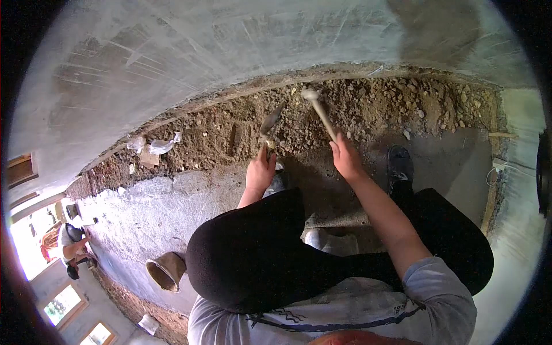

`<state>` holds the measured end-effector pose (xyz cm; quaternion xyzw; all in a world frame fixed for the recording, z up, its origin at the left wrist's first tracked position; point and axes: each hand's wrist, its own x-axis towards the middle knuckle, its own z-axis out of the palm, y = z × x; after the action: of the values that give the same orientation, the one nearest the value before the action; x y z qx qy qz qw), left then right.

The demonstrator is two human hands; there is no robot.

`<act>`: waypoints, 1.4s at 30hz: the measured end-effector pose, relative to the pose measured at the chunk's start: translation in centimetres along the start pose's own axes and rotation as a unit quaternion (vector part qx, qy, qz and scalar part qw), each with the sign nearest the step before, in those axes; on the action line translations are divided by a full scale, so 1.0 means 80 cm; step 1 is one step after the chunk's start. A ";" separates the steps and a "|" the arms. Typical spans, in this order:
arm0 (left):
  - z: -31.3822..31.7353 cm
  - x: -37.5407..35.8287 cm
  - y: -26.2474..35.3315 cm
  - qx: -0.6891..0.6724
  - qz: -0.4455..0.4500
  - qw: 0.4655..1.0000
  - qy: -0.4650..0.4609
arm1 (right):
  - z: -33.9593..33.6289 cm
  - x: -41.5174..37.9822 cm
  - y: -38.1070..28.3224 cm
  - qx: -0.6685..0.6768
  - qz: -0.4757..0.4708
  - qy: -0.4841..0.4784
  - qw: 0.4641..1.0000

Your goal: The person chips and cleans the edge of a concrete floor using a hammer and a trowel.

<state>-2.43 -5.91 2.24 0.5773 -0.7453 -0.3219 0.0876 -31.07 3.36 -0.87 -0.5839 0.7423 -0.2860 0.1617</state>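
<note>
At the far left another person point(73, 241) crouches; nearer me, a bucket point(176, 264) lies tipped on the floor point(144, 215). My left hand point(260, 173) is closed around the handle of a trowel point(270, 122), its blade at the rubble point(230, 135). Rightward, a hammer point(323, 116) reaches over the rubble, its handle gripped in my curled right hand point(346, 158).

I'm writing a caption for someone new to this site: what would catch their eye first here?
Probably the two tools over the strip of rubble along the wall: a trowel in the left hand and a hammer in the right hand. Next, perhaps, the bucket beside the left knee, and another person bent low at the far left, near a bright opening.
</note>
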 end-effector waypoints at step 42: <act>-0.064 -0.045 -0.158 -0.091 -0.176 0.965 0.171 | -0.035 0.035 -0.045 0.004 0.062 -0.160 0.985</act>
<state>11.41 -6.14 -0.26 0.7356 -0.5734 -0.2950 0.2075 -30.67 0.76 3.81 -0.5742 0.7405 -0.1812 0.2985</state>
